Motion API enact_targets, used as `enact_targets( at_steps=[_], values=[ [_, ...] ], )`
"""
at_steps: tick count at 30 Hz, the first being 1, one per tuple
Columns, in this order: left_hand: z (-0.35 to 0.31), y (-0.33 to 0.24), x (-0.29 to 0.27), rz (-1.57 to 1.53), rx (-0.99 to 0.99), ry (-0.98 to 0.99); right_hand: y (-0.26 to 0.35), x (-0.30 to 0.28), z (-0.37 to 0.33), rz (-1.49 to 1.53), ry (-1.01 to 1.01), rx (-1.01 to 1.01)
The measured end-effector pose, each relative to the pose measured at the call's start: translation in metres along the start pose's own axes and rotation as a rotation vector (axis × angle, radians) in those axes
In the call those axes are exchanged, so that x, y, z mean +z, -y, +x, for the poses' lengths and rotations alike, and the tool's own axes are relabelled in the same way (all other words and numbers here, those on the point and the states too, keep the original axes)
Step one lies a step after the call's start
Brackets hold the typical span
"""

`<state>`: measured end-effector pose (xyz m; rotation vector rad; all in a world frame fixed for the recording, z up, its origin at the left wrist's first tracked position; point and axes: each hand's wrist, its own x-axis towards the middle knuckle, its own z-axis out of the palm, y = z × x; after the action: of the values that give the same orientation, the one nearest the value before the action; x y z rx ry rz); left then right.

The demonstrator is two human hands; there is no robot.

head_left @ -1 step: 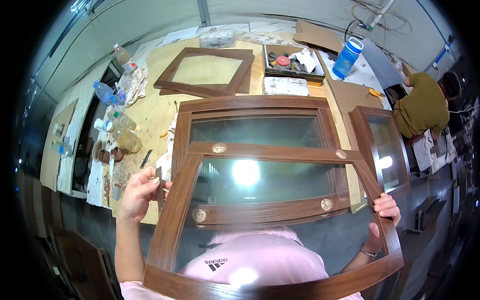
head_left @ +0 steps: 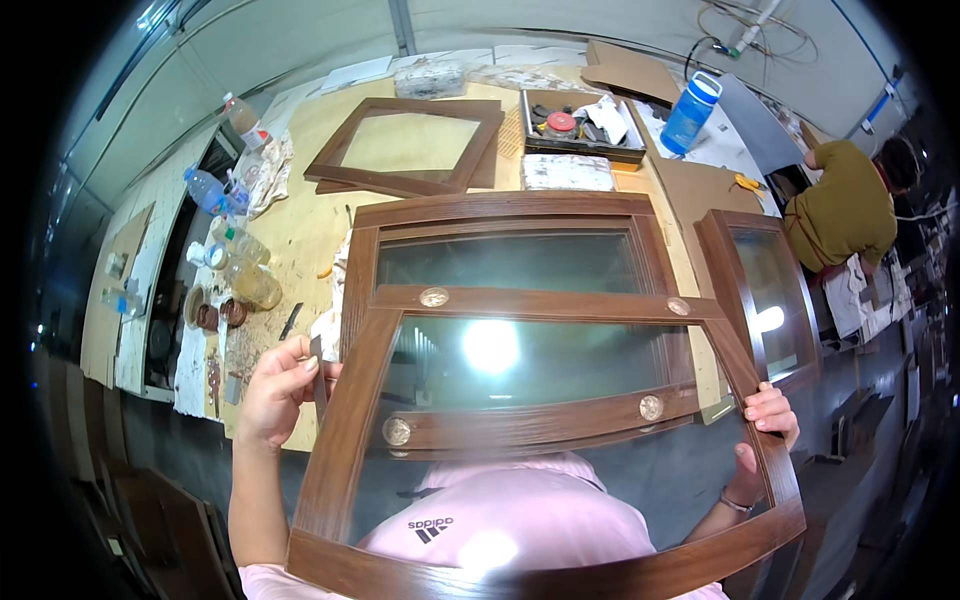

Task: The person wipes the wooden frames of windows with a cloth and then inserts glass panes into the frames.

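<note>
A brown wooden frame with a glass panel (head_left: 340, 450) is tilted up in front of me, its near edge close to my body. My right hand (head_left: 771, 415) is closed around its right side rail. Beside the left rail, my left hand (head_left: 280, 390) pinches a thin, flat dark-brown strip (head_left: 319, 375) between thumb and fingers. Beneath the held frame, a second glazed brown frame (head_left: 500, 212) lies on the table and shows partly through the glass. Clear round discs (head_left: 434, 297) sit on the rails. The panel reflects a lamp and a pink shirt.
On the wooden table (head_left: 300, 235) lie stacked brown frames (head_left: 335, 135), a box of odds and ends (head_left: 640, 155) and a white-wrapped block (head_left: 568, 172). A blue bottle (head_left: 690, 118) stands behind. Bottles (head_left: 250, 283) crowd the left. Another glazed frame (head_left: 715, 255) and a bent-over person (head_left: 845, 205) are right.
The view has shifted very slightly. Both hands keep the same grip, and the frame and strip stay where they were.
</note>
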<state>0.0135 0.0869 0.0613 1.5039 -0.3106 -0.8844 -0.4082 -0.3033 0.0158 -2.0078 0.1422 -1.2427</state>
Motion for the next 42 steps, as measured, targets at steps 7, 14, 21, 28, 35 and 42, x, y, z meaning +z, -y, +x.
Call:
enact_targets(
  at_steps=[7, 14, 21, 28, 35, 42],
  values=[
    [0.02, -0.003, 0.019, 0.017, 0.169, 0.011, -0.023, -0.008, 0.002, 0.096, 0.054, -0.121],
    [0.057, 0.001, -0.053, 0.111, 0.13, 0.057, -0.028, 0.02, 0.02, 0.151, 0.07, -0.085],
    [0.097, 0.007, -0.066, 0.131, 0.127, 0.114, -0.038, 0.027, 0.01, -0.004, 0.081, -0.037],
    [0.096, -0.016, -0.017, 0.67, -0.006, 0.062, -0.063, 0.035, -0.017, -0.103, 0.02, 0.024],
    [0.069, -0.03, 0.188, 0.719, 0.417, 0.302, -0.077, 0.041, -0.018, -0.095, 0.021, 0.017],
    [0.051, 0.024, 0.367, 0.867, 1.023, 0.916, -0.076, 0.033, -0.02, -0.133, 0.017, 0.028]
  ],
)
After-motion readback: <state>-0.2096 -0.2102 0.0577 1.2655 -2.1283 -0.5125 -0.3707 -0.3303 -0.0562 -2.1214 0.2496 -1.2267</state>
